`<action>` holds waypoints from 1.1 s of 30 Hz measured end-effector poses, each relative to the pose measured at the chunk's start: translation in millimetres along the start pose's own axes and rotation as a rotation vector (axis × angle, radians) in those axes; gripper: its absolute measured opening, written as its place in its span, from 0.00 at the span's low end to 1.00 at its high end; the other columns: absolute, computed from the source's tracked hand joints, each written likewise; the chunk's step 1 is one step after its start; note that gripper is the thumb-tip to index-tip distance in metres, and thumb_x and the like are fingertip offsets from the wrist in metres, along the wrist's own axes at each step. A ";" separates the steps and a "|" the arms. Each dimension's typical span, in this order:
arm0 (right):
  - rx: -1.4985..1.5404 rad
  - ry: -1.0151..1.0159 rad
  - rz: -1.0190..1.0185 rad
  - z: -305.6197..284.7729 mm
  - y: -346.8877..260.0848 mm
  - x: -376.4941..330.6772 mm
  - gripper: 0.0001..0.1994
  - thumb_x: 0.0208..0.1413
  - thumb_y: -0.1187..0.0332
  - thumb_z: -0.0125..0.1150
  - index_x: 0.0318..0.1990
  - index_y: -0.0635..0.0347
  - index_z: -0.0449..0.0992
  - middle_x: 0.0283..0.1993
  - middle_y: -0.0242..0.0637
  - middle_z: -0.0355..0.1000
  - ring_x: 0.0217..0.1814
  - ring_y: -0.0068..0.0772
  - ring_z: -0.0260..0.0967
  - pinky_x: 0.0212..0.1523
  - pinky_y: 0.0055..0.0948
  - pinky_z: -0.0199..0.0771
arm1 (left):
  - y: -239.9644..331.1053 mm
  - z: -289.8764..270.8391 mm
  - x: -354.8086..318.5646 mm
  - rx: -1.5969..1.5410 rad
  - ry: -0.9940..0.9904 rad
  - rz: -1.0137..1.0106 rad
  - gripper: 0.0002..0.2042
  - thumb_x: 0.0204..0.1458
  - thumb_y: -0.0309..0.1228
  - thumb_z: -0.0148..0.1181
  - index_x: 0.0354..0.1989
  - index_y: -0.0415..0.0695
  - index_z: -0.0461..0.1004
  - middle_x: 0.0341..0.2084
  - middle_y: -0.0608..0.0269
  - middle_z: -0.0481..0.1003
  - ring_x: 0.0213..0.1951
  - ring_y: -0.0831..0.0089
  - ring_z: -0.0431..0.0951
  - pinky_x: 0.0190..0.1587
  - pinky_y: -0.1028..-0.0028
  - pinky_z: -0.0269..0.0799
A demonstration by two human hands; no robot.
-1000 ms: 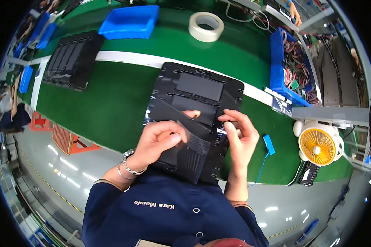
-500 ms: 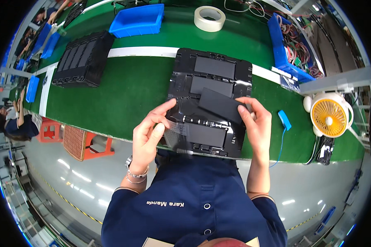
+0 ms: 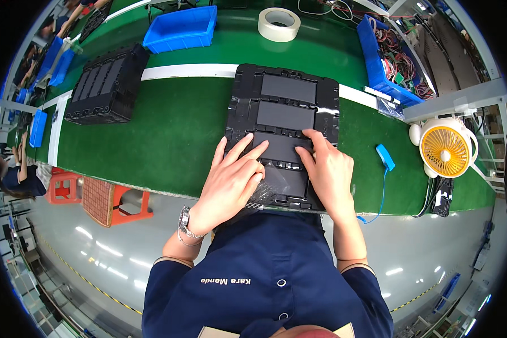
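A black moulded plastic tray (image 3: 327, 112) lies at the table's near edge, with flat dark rectangular panels (image 3: 285, 115) in its recesses. Another dark panel (image 3: 281, 147) sits in the third recess from the far side, between my hands. My left hand (image 3: 234, 177) rests its outstretched fingertips on the left end of that panel. Clear plastic film (image 3: 276, 179) is caught under its thumb and curled fingers, draping over the nearest recess. At the panel's right end, thumb and index finger of my right hand (image 3: 327, 169) grip its edge.
A stack of black trays (image 3: 104, 87) stands left. Farther back are a blue bin (image 3: 180, 29) and a tape roll (image 3: 279, 25). Right lie a blue bin of wires (image 3: 377, 62), a yellow-white fan (image 3: 445, 147) and a blue clip with cord (image 3: 385, 156). A person (image 3: 19, 174) sits far left.
The dark panel went from tilted above the tray to lying in the third recess. My left hand moved right onto it, bringing the film along; my right hand shifted slightly left.
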State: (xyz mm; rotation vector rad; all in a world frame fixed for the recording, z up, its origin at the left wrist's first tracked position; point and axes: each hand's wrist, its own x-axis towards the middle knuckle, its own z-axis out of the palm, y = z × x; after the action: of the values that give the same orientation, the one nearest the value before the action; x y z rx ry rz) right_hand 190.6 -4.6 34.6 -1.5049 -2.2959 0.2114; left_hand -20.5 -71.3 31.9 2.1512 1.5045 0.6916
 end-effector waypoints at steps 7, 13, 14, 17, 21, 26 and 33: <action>0.460 0.082 0.086 -19.1 -7.0 -6.1 0.09 0.53 0.69 0.66 0.40 0.60 0.74 0.32 0.36 0.77 0.29 0.30 0.78 0.26 0.26 0.73 | 5.7 -10.7 4.8 -0.254 0.175 -0.117 0.03 0.56 0.27 0.56 0.35 0.42 0.73 0.39 0.60 0.75 0.45 0.61 0.73 0.54 0.62 0.64; 0.648 0.069 -0.248 -52.7 -31.8 -18.4 0.03 0.49 0.77 0.63 0.31 0.62 0.74 0.24 0.36 0.70 0.20 0.34 0.69 0.21 0.29 0.68 | 19.7 -6.1 13.7 -0.604 0.262 -0.249 0.04 0.56 0.25 0.56 0.37 0.38 0.74 0.28 0.64 0.70 0.31 0.75 0.72 0.37 0.75 0.69; 0.618 0.061 -0.280 -51.9 -35.6 -18.8 0.04 0.49 0.77 0.64 0.30 0.62 0.74 0.24 0.36 0.70 0.20 0.34 0.69 0.21 0.29 0.68 | 22.0 -6.4 16.7 -0.599 0.240 -0.250 0.04 0.56 0.24 0.57 0.37 0.38 0.75 0.28 0.64 0.71 0.32 0.75 0.72 0.38 0.75 0.69; 0.565 0.082 -0.251 -38.3 -33.9 -16.5 0.05 0.49 0.75 0.65 0.30 0.62 0.73 0.23 0.35 0.69 0.20 0.35 0.69 0.19 0.31 0.66 | 28.7 -7.9 22.7 -0.625 0.200 -0.253 0.05 0.54 0.22 0.58 0.38 0.37 0.76 0.29 0.64 0.73 0.34 0.77 0.73 0.41 0.75 0.71; 0.520 0.098 -0.172 -29.1 -29.5 -13.7 0.05 0.51 0.73 0.65 0.30 0.62 0.74 0.23 0.35 0.70 0.18 0.34 0.69 0.18 0.30 0.65 | 23.8 3.1 20.4 -0.660 0.223 -0.201 0.05 0.54 0.24 0.60 0.37 0.37 0.75 0.29 0.62 0.76 0.33 0.74 0.78 0.39 0.75 0.73; 0.502 0.095 -0.143 -22.7 -26.6 -14.7 0.05 0.51 0.73 0.65 0.29 0.61 0.74 0.23 0.34 0.71 0.17 0.32 0.68 0.17 0.30 0.65 | 28.0 1.9 21.4 -0.748 0.162 -0.207 0.05 0.54 0.25 0.60 0.35 0.37 0.73 0.29 0.62 0.76 0.33 0.74 0.78 0.39 0.75 0.73; 0.540 0.054 -0.108 -22.0 -28.2 -16.6 0.03 0.53 0.77 0.62 0.31 0.66 0.73 0.23 0.36 0.67 0.18 0.30 0.64 0.20 0.27 0.62 | 30.6 4.6 20.7 -0.772 0.174 -0.203 0.05 0.56 0.25 0.59 0.35 0.37 0.73 0.29 0.62 0.76 0.32 0.75 0.77 0.38 0.75 0.73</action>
State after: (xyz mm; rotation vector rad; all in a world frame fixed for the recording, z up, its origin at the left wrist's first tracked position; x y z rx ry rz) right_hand 181.2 -33.2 60.1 -1.0930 -2.0426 0.6875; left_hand 10.7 -61.9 49.8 1.3680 1.2240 1.1706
